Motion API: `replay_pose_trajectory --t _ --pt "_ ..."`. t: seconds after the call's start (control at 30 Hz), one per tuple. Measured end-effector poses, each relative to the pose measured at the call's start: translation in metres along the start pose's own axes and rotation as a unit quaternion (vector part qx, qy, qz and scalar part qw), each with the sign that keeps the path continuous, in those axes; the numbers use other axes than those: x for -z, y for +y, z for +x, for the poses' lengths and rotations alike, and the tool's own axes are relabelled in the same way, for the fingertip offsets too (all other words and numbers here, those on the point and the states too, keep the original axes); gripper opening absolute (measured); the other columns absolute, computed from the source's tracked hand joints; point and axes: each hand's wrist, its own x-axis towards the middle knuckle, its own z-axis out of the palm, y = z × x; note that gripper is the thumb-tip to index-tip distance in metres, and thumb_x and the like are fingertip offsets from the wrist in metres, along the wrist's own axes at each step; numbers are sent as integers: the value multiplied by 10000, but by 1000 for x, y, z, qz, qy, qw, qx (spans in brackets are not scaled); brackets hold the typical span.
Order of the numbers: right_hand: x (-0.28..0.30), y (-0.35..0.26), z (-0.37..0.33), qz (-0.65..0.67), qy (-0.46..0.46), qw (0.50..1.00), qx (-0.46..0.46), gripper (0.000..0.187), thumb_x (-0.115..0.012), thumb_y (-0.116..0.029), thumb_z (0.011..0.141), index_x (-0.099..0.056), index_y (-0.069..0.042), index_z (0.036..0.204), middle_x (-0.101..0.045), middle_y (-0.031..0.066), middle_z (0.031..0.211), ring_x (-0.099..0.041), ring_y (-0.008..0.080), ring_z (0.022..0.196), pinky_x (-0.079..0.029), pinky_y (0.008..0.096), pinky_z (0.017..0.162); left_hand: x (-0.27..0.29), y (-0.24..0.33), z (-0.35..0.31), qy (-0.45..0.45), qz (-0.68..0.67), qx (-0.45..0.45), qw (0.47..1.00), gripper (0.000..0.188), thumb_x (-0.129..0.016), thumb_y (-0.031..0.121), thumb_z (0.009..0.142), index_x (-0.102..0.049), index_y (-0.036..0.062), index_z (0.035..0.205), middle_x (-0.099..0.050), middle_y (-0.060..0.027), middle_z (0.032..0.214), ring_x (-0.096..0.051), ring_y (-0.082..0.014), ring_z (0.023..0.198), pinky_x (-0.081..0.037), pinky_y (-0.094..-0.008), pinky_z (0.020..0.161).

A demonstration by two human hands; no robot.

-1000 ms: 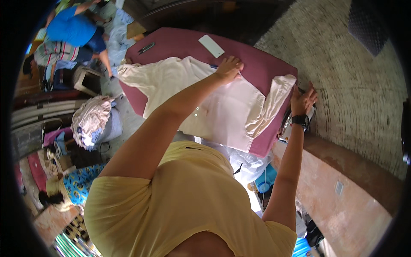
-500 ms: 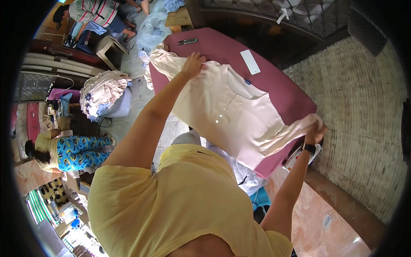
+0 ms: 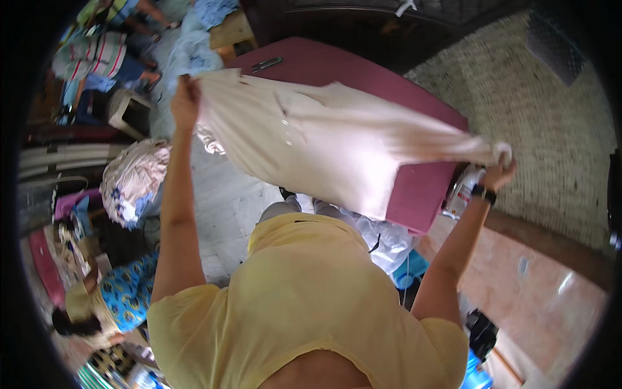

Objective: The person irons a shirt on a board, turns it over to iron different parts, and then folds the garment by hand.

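A pale cream shirt (image 3: 324, 139) with a few small buttons is stretched out sideways between my hands, over the maroon table (image 3: 424, 194). At the left my left hand (image 3: 186, 102) is closed on one end of it, beyond the table's left edge. My right hand (image 3: 497, 174), with a dark band on the wrist, grips the end of a sleeve past the table's right edge. The cloth is blurred by motion and hangs partly over the near left side. A small thread snipper (image 3: 267, 64) lies near the table's far left corner.
A heap of cream and blue garments (image 3: 135, 178) stands on the floor to the left. A stool (image 3: 129, 113) is beyond it. Other people work at the left. Clear plastic bags (image 3: 389, 243) lie under the table's near edge.
My left hand has moved left and toward me, pulling its side of the shirt off the table's left edge. The right hand has shifted slightly right. The white card is now covered.
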Motion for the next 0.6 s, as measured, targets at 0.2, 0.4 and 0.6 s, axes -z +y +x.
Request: replay_pose_trajectory --t 0.2,0.4,0.6 --pt "-129 5 -7 26 -133 963 -231 633 -755 -221 846 -488 6 1373 -644 168 1144 -638 260 875 -549 358 692 7 -70 129 -9 125 -48 991 310 -509 280 971 -486 102 1224 -680 -191 975 -641 -431 847 -482 -535 690" --pt "-145 116 -23 -154 -143 942 -263 528 -795 -203 808 -599 -12 1259 -677 104 958 -674 235 765 -567 332 616 -98 -18 60 57 228 -182 955 481 -632 243 876 -489 20 1277 -516 -251 1224 -514 -410 1086 -420 -523 912" --pt "-148 98 -47 -124 -147 941 -280 387 -815 -170 768 -689 15 1084 -710 100 880 -659 171 777 -535 297 618 -76 209 -187 -376 -197 -108 899 406 -657 166 788 -505 51 1146 -519 -213 1156 -539 -388 1034 -474 -479 831"
